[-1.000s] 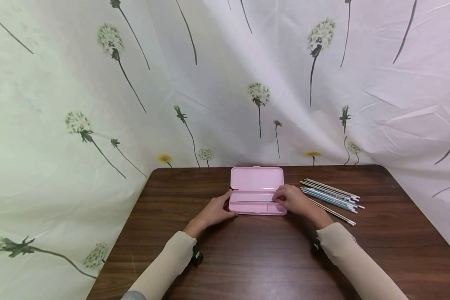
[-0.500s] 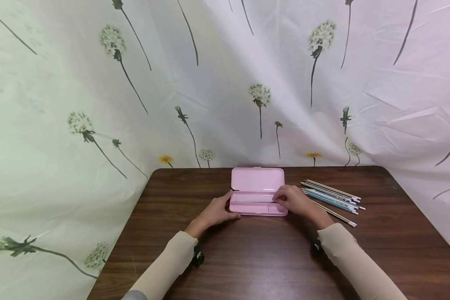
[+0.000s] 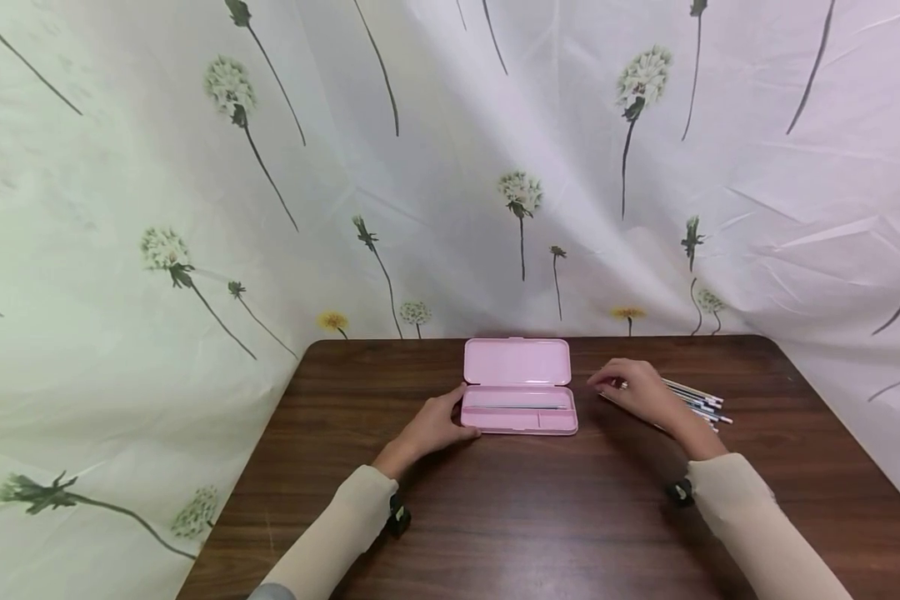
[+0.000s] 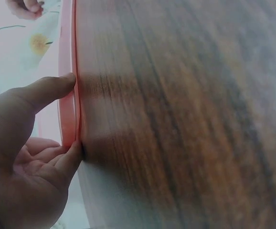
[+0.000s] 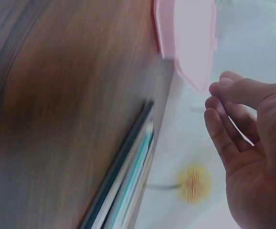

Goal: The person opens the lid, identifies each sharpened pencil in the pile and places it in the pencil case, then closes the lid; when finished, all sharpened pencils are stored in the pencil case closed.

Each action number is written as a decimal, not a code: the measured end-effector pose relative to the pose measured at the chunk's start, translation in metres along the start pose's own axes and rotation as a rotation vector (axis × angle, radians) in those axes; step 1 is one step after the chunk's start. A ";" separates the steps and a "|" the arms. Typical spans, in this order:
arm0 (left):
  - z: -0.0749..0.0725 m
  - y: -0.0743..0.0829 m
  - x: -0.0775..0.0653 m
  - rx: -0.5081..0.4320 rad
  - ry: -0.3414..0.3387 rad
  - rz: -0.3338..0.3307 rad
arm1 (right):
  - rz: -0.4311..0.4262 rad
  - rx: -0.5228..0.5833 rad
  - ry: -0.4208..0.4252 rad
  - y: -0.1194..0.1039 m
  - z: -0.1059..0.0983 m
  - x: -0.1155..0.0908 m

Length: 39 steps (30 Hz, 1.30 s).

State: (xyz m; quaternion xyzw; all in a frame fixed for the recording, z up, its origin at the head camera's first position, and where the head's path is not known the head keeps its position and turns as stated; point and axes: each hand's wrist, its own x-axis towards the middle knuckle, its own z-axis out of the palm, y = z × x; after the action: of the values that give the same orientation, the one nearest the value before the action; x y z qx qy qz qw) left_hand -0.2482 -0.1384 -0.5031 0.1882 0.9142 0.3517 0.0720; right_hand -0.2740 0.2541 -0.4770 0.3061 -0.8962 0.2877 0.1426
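Note:
An opened pink pencil case point(image 3: 516, 362) stands near the far edge of the table, its lid tilted back. One pencil point(image 3: 517, 407) lies lengthwise inside it. My left hand point(image 3: 429, 423) holds the case's left end, and in the left wrist view the thumb presses the front side while fingers touch the end point(image 4: 69, 117). To the right of the case, my right hand point(image 3: 645, 395) hovers over a loose bunch of pencils point(image 3: 701, 400) and hides their left ends. In the right wrist view its fingers point(image 5: 219, 131) are loosely bent with nothing between them.
The brown wooden table point(image 3: 510, 517) stretches toward me. A white cloth point(image 3: 435, 167) printed with dandelions hangs right behind its far edge. Several pencils point(image 5: 128, 176), some teal and some pale, lie together on the right.
My right hand has let go of the pencil in the case and moved right, over the loose pencils. The left hand has stayed at the case.

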 end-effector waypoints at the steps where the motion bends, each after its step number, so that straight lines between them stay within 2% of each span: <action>1: 0.000 0.000 0.000 0.000 -0.002 0.004 | 0.009 -0.012 0.006 0.002 -0.005 -0.004; 13: 0.002 -0.004 0.000 0.007 -0.001 0.014 | 0.148 -0.077 0.010 0.030 -0.050 -0.052; 24: 0.004 -0.007 0.001 0.009 0.007 0.019 | 0.328 -0.095 -0.014 0.047 -0.065 -0.095; 28: 0.004 -0.008 0.001 0.012 0.007 0.030 | 0.340 -0.131 -0.022 0.052 -0.064 -0.108; 33: 0.004 -0.010 0.001 0.019 0.018 0.034 | 0.313 -0.181 -0.009 0.057 -0.061 -0.115; 39: 0.004 -0.008 0.000 0.024 0.008 0.032 | 0.294 -0.178 -0.004 0.059 -0.060 -0.120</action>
State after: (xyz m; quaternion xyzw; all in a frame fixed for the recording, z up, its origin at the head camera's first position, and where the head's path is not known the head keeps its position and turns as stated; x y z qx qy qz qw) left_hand -0.2499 -0.1416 -0.5112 0.2022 0.9155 0.3424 0.0604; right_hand -0.2141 0.3841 -0.5066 0.1583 -0.9536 0.2242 0.1240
